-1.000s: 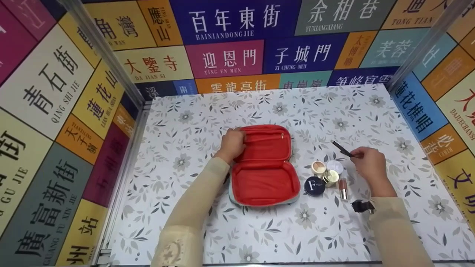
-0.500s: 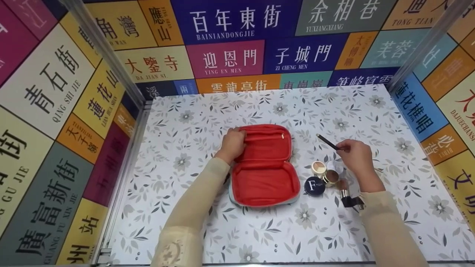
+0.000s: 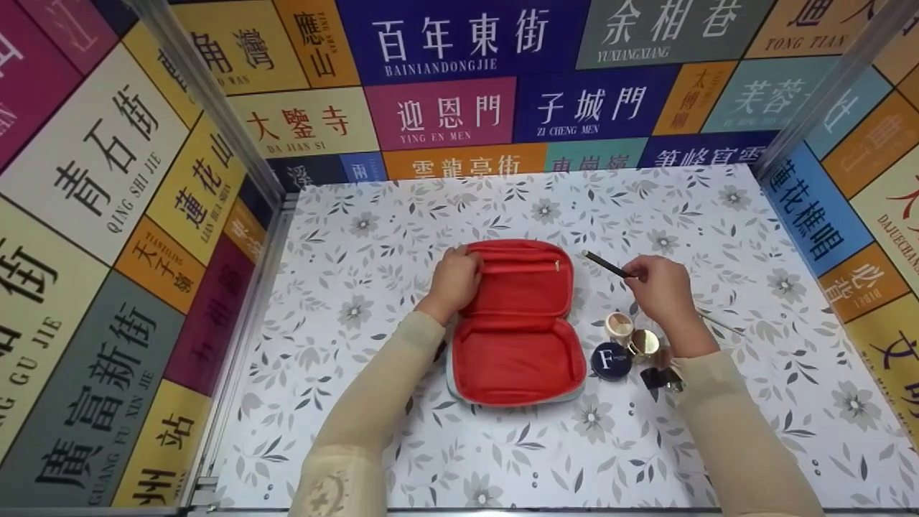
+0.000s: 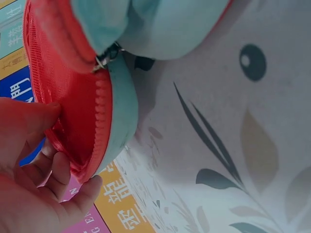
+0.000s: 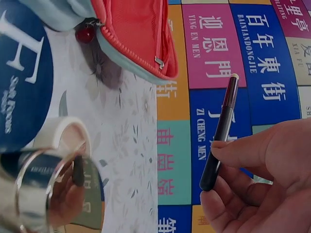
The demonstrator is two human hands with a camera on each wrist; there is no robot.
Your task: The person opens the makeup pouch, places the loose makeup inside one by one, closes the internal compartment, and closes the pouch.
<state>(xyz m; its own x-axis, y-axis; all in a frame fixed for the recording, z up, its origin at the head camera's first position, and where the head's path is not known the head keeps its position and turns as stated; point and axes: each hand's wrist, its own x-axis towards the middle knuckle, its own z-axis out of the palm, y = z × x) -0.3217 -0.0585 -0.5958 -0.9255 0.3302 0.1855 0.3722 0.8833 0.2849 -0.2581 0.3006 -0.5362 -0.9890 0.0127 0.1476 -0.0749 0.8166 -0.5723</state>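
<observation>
A zipped cosmetic bag (image 3: 520,359) with red lining and pale blue-green outside lies unzipped and spread flat on the table. My left hand (image 3: 456,283) holds the left edge of its raised lid; in the left wrist view the thumb is on the red lining and the fingers are at the zip rim (image 4: 99,116). My right hand (image 3: 664,298) pinches a slim black pen-like cosmetic stick (image 3: 607,266) between thumb and fingers, above the table right of the lid. Its pale tip points away from the hand in the right wrist view, where the whole stick (image 5: 224,126) shows.
Right of the bag sit a dark round compact (image 3: 612,361) marked F, a small round pan of powder (image 3: 619,327) and a shiny gold-rimmed container (image 3: 645,345). A thin pale stick (image 3: 721,323) lies beyond the right wrist. Sign-printed walls (image 3: 445,115) border the table.
My right hand has carried the black stick leftward and slightly away from me, closer to the bag's lid. The left hand keeps its hold on the lid.
</observation>
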